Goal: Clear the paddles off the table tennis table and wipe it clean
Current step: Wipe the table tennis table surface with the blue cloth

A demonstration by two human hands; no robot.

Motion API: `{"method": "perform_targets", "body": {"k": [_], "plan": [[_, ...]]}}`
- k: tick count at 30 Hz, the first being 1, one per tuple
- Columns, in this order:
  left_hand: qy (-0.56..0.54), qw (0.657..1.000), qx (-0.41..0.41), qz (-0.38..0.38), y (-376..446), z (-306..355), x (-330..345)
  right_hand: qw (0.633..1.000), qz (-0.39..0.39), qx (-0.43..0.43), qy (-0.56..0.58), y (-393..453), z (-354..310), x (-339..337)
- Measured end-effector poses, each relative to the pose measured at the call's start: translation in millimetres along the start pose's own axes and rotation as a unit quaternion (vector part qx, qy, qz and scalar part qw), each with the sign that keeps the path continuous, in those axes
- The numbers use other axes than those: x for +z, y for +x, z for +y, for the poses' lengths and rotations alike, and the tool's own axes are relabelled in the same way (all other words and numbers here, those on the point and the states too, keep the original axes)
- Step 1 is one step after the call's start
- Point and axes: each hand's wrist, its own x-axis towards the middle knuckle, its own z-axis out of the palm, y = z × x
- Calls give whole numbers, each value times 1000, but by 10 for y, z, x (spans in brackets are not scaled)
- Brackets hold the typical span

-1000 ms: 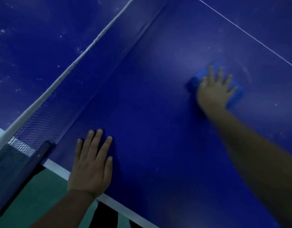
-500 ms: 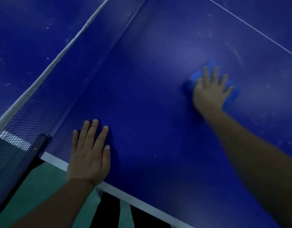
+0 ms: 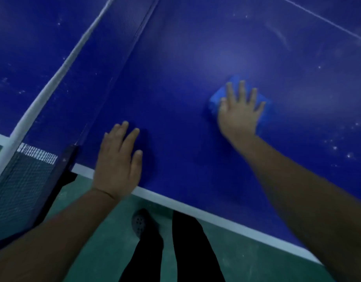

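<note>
Blue counter [image 3: 185, 82] fills most of frame, white specks at right. Net [image 3: 59, 70] runs diagonally, upper centre to lower left. Left hand [image 3: 118, 161], fingers straight, rests flat at counter edge, lower centre. Right hand [image 3: 239, 110], fingers spread, presses blue cloth [image 3: 216, 98], right of centre.

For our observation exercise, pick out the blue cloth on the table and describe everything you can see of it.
The cloth is bright blue, lighter than the table, and looks soft, folded into a flat pad, though blur hides its texture. It lies flat on the near half of the table, well right of the net. The right hand presses on it with fingers spread, covering its middle; corners show on both sides of the hand.
</note>
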Motion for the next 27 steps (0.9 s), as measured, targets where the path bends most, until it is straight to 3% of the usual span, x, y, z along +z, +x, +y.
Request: {"method": "perform_targets", "body": {"k": [2, 4, 6, 8, 11, 13, 15, 16, 18, 20, 21, 22, 24, 26, 27], "plan": [[31, 998, 47, 0, -20, -222, -97, 984, 11, -176, -17, -713, -380, 143], [61, 995, 76, -9, -22, -390, -150, 923, -36, -382, -22, -1520, -486, 231], [90, 991, 94, -23, -26, -451, -151, 885, -56, -462, -27, -1732, -197, 210], [97, 990, 103, -25, -21, -449, -140, 919, -36, -387, -62, -1477, 202, 170], [95, 990, 104, -17, -26, -431, -148, 994, -41, -89, -58, -948, 784, 18], [97, 989, 107, -23, -32, -439, -144, 989, -37, 145, 14, -726, 840, -106], [97, 989, 104, -32, -32, -447, -141, 964, -20, 262, 37, -637, 515, -79], [97, 989, 103, -33, -35, -452, -136, 971, -7, 237, 30, -668, 252, -26], [95, 990, 101, -35, -36, -458, -132, 999, 7, 48, 7, -946, -295, 124], [94, 990, 97, -35, -24, -454, -140, 973, -29, -225, -28, -1449, -565, 224], [95, 990, 95, -35, -21, -447, -146, 950, -43, -307, -39, -1572, -500, 228], [95, 990, 94, -37, -19, -439, -151, 941, -55, -333, -40, -1530, -336, 187], [95, 990, 93, -41, -10, -430, -160, 970, -37, -232, -60, -1214, 108, 132], [97, 990, 94, -42, -3, -427, -155, 998, -40, -16, -52, -802, 560, 11], [99, 990, 95, -42, -6, -428, -150, 994, -45, 103, -18, -645, 685, -66]]}}
